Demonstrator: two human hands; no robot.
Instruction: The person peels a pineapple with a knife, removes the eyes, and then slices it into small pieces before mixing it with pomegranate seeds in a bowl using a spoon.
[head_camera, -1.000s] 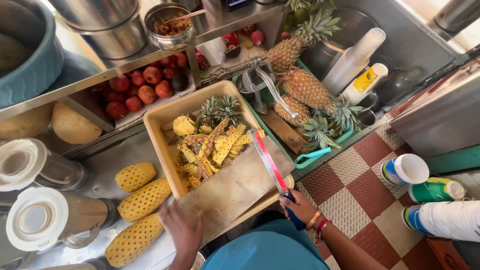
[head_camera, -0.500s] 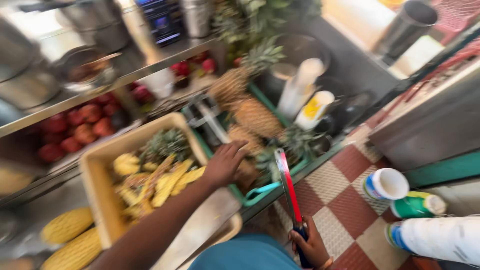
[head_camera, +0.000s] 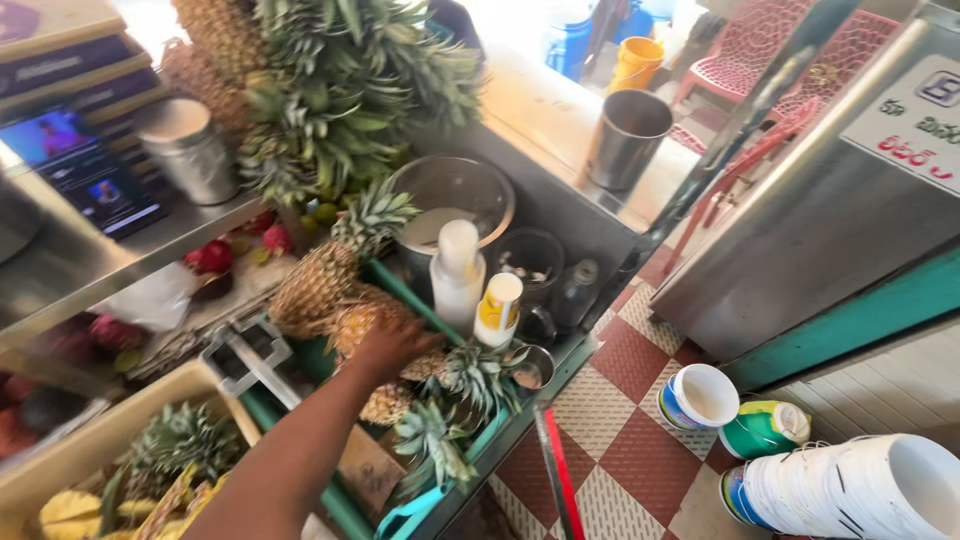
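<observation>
Pineapple (head_camera: 365, 322), rough and scaly w/ golden-brown skin, lies on its side in a green plastic crate (head_camera: 400, 290), and the left hand (head_camera: 392, 345) rests on top of it, fingers curled down over the fruit in a loose grasp, palm pressed to the skin. The forearm runs in from the lower left. More pineapples crowd the same crate: one taller (head_camera: 318, 280) w/ a spiky green crown just left of the hand, smaller ones (head_camera: 440, 400) w/ stiff leafy tops toward the near edge. Right hand is out of view; only a long knife (head_camera: 558, 470) w/ a red edge on its blade shows at the bottom, over the red-and-cream checkered floor (head_camera: 630, 360), so can't tell its grip.

Just right of the hand stand a white plastic squeeze bottle (head_camera: 456, 275) and a shorter yellow-and-white bottle (head_camera: 497, 308), both cylindrical. Behind them, a round steel bowl (head_camera: 455, 195) w/ pale liquid. A steel tumbler (head_camera: 626, 138) sits on the far counter. Lower left, a tan tub (head_camera: 75, 450) holds peel scraps and crowns. Stacked white paper cups (head_camera: 850, 490) lie at lower right.
</observation>
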